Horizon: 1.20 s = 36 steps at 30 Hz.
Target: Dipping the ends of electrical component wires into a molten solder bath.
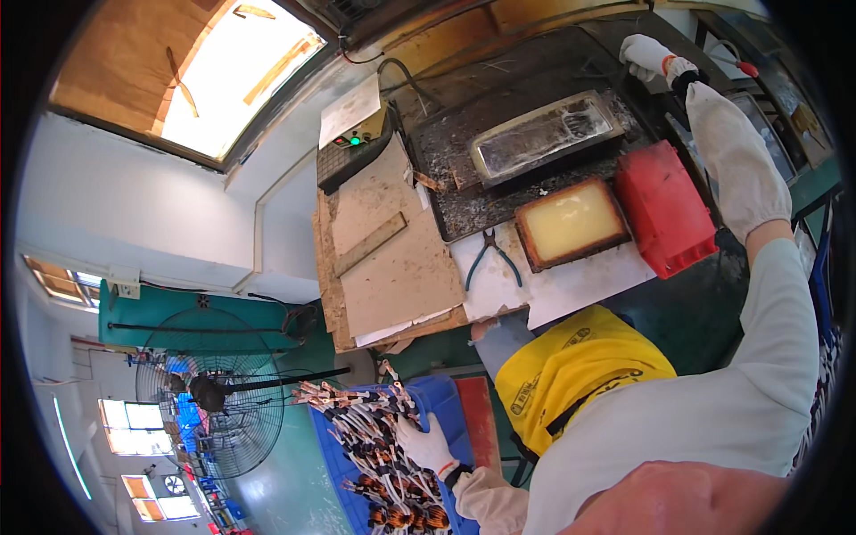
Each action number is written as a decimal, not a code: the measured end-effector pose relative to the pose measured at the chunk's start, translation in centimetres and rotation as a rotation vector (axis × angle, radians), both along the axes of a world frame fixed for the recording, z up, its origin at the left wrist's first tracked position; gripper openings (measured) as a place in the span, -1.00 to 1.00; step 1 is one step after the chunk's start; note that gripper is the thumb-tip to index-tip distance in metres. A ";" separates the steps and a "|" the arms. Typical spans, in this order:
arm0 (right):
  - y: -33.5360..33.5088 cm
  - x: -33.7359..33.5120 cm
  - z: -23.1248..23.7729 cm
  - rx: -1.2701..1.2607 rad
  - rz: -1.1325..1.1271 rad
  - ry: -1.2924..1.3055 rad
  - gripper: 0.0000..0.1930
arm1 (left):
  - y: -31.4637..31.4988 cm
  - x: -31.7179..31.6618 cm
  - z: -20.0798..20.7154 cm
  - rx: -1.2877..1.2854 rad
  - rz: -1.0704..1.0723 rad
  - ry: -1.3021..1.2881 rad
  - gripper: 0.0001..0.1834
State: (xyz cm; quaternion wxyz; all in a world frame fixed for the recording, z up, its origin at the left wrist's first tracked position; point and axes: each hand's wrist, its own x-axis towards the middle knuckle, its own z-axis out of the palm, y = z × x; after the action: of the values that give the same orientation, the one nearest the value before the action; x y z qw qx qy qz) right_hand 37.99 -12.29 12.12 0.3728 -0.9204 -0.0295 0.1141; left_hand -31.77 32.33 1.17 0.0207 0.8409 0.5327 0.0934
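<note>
My left hand (428,443), in a white glove, reaches into the blue bin (443,401) at the lower middle. Its thumb stands apart from the fingers, which touch the edge of a heap of copper wire coils (379,455) with black sleeves and pale stripped lead ends. Far off at the upper right, my right hand (646,59), gloved as well, is held beyond the red plastic bin (664,209) with its fingers curled. Whatever it holds, if anything, cannot be made out. Loose pale sleeves cover both forearms.
On the workbench are a long metal tray (526,147) with a silvery surface, a rusty-rimmed pan (572,223) of pale yellow material, green-handled pliers (493,259), a control box (357,134) with lit lamps, and a flat strip (370,244) on cardboard. A large fan (214,392) stands left.
</note>
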 end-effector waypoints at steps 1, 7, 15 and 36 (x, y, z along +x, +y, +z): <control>0.2 0.0 -0.3 0.024 0.009 0.041 -0.78 | 0.0 -0.1 0.0 -0.002 0.015 0.025 -0.25; -1.0 0.1 -0.4 -0.046 -0.036 0.054 -0.77 | 0.1 -0.2 -0.2 0.060 -0.017 0.047 -0.27; -2.4 -0.5 0.7 -0.070 -0.039 0.017 -0.74 | 0.1 -0.2 -0.1 0.049 -0.026 0.005 -0.27; -1.8 -2.6 -1.0 0.184 -0.021 0.050 -0.79 | -0.1 -0.3 -0.2 0.079 -0.044 -0.012 -0.28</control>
State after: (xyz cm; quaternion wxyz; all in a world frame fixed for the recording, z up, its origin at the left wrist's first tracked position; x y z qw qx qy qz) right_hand 35.39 -14.09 11.08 0.4575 -0.8794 -0.0207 0.1298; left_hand -32.04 32.20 0.93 -0.0073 0.8520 0.5097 0.1189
